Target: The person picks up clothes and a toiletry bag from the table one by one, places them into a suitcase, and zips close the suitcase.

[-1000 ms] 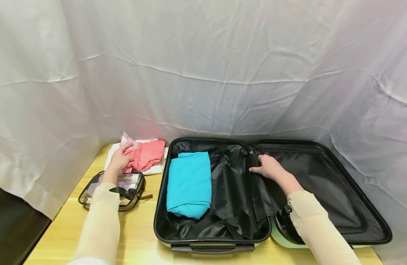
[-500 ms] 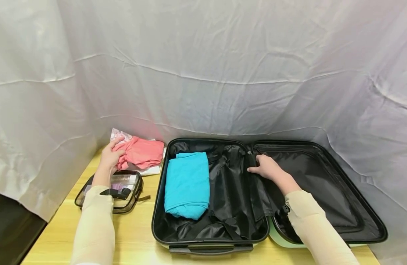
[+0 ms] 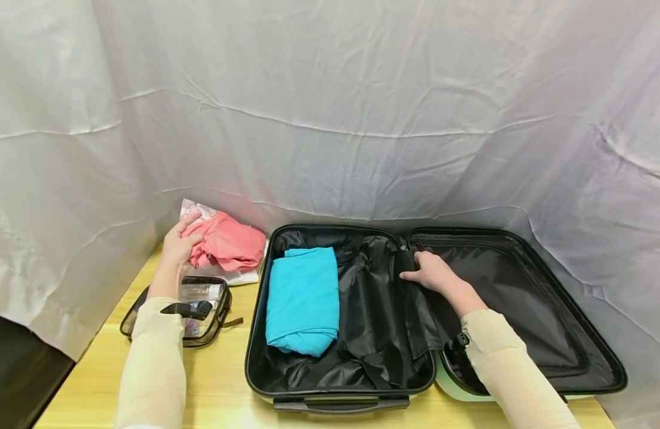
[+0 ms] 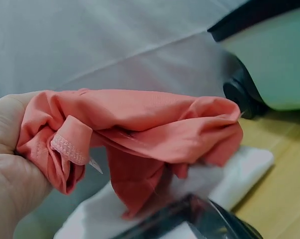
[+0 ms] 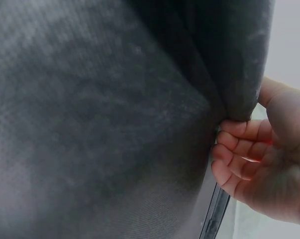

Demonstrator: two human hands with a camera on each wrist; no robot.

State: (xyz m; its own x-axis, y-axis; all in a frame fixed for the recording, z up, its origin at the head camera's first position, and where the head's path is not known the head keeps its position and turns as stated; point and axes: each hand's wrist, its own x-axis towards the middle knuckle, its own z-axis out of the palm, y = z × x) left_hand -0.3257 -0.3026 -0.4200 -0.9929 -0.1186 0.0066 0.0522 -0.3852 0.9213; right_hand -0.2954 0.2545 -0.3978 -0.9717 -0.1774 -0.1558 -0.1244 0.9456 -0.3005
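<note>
1. Since the frame a second ago, the left hand (image 3: 175,250) has lifted the coral-pink garment (image 3: 226,245) up off the white folded cloth (image 3: 238,276) that lies left of the open suitcase (image 3: 265,286); the bundle now hangs bunched and higher, closer to the white backdrop sheet (image 3: 330,107).
2. The right hand (image 3: 434,272) has barely shifted: it stays at the middle ridge of the suitcase, on the black lining flap (image 3: 415,298).
3. The left hand grips the garment, fingers and thumb curled round one bunched end; in the left wrist view the left hand (image 4: 10,164) has the cloth gathered against the palm.
4. The coral-pink garment (image 4: 140,139) is thin and crumpled into soft folds, with a stitched hem turned outward and a small white tag beside it. Its free end droops toward the white folded cloth (image 4: 239,174).
5. The right hand (image 5: 259,159) pinches the edge of the black lining flap (image 5: 115,114), fingers curled under the fabric and thumb above it.
6. Inside the suitcase's left half lies a folded turquoise garment (image 3: 303,298), well apart from the right hand.
7. Left of the suitcase, nearer the person than the pink garment, sits a clear toiletry pouch (image 3: 201,310) with black trim on the wooden table (image 3: 222,381).
</note>
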